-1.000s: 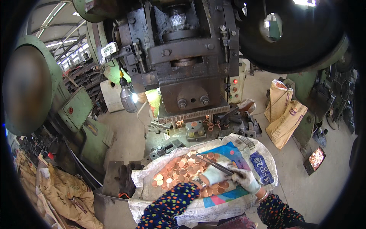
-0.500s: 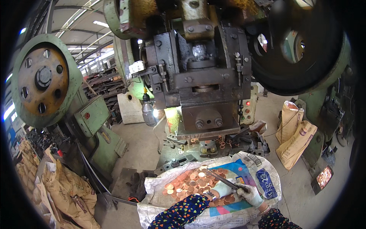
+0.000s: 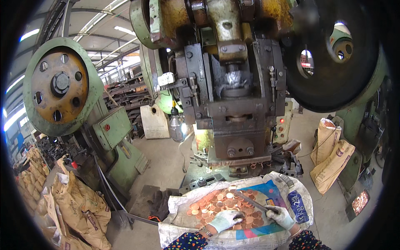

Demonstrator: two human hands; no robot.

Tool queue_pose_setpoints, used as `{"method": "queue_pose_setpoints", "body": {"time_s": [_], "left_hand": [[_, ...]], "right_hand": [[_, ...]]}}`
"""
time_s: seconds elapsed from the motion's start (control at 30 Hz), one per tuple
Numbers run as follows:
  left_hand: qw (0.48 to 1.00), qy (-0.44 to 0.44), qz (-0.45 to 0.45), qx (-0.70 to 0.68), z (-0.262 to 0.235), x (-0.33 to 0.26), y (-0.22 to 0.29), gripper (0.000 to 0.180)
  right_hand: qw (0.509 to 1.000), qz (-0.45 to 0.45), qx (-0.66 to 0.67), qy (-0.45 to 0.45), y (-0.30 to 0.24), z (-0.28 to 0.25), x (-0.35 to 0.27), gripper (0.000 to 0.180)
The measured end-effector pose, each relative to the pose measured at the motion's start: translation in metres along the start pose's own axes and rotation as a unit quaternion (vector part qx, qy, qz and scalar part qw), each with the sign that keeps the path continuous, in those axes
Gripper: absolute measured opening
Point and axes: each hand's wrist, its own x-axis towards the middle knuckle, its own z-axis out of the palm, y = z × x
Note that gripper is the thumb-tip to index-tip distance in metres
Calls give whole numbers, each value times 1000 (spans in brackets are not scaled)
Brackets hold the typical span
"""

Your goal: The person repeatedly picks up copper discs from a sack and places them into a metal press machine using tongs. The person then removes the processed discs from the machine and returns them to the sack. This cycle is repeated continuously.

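Observation:
My left hand (image 3: 227, 220), in a white glove, rests low over a pile of copper-coloured round discs (image 3: 223, 203). Its fingers curl together at the near edge of the pile, and whatever is in them is hidden. To its right, my gloved right hand (image 3: 281, 217) is closed around the near end of a long, thin grey metal tool (image 3: 255, 202), which slants up and left across the discs. The pile lies on a spread white woven sack (image 3: 183, 227) with blue and pink print. Behind the sack stands a press, its ram (image 3: 239, 146) above a small die (image 3: 237, 170).
A dark glove (image 3: 156, 205) lies left of the sack. Paper sacks stand at the left (image 3: 79, 204) and right (image 3: 333, 164). A lit lamp (image 3: 176, 128) hangs beside the press. Large wheels (image 3: 60, 85) flank it, and a tray of discs (image 3: 359, 203) is at far right.
My left hand has moved left, away from the tool, onto the near edge of the discs. My right hand keeps the tool. The press ram sits lower; the view has shifted slightly.

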Motion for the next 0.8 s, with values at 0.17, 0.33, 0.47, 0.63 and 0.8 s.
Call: {"method": "queue_pose_setpoints", "body": {"time_s": [0.17, 0.33, 0.47, 0.63, 0.8], "left_hand": [[991, 53, -30, 118, -13, -11, -3, 32], [995, 96, -16, -31, -58, 3, -14, 32], [989, 119, -48, -67, -83, 28, -27, 25], [955, 141, -121, -231, -93, 68, -60, 20], [898, 193, -183, -351, -79, 102, -93, 15]], "right_hand": [[996, 9, -84, -2, -25, -18, 13, 40], [942, -88, -322, -17, -56, -54, 48, 36], [882, -130, -454, 14, -70, -76, 92, 36], [784, -179, -590, 66, -70, -82, 153, 30], [718, -206, -660, 79, -65, -70, 196, 29]]}}
